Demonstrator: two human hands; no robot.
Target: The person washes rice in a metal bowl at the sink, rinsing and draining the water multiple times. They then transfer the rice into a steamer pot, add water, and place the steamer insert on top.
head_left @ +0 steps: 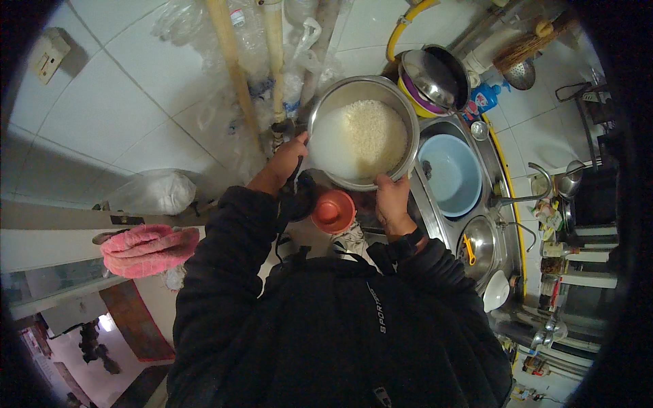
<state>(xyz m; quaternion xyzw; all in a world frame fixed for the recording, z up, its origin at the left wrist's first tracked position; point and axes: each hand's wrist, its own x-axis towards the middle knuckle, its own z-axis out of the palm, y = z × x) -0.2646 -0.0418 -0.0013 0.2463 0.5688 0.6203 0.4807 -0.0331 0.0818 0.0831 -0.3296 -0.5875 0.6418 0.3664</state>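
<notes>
Pot [362, 139]: steel, holds white rice and cloudy water, tilted to the left.
Left hand [289, 158]: clamped on pot's left rim.
Right hand [392, 197]: clamped on near rim.
Below: red bowl [333, 211].

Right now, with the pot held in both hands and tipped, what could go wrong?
1. The pot tilts with cloudy water pooled on its low side; tipping further could wash rice out over the rim.
2. The left hand and right hand hold only the rim, so a wet grip might slip.
3. The pot hangs left of the sink, above the floor and a red bowl; spills may miss the sink.
</notes>
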